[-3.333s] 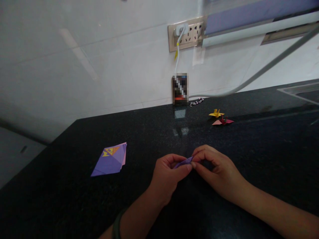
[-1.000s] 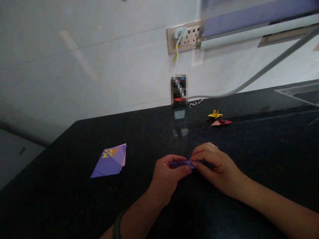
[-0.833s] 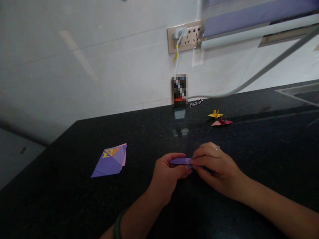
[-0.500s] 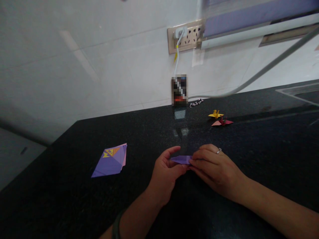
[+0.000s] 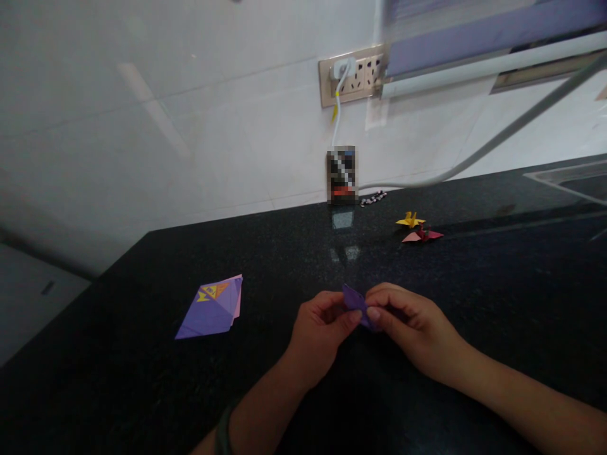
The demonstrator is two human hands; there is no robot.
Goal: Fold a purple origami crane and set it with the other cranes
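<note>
A small piece of folded purple paper (image 5: 353, 298) is held up between my two hands, just above the dark countertop. My left hand (image 5: 318, 332) pinches its left side, thumb in front and fingers behind. My right hand (image 5: 411, 325) grips the right side with thumb and fingers, and covers part of it. The paper's upper tip points up and to the left. Off to the left lies a flat purple sheet (image 5: 206, 318) with a yellow and orange print, and a pink sheet (image 5: 238, 308) shows under its right edge.
A yellow paper crane (image 5: 410, 220) and a red-pink paper crane (image 5: 423, 234) sit on the countertop (image 5: 265, 246) at the back right. Against the tiled wall leans a blurred-out device (image 5: 342, 177), with a white cable running to the socket (image 5: 351, 76). A patterned strip (image 5: 374, 198) lies beside it.
The folded paper has turned from lying level to tilted, with its tip raised. My right hand has rolled so its thumb shows in front, and my left fingers have closed on the paper.
</note>
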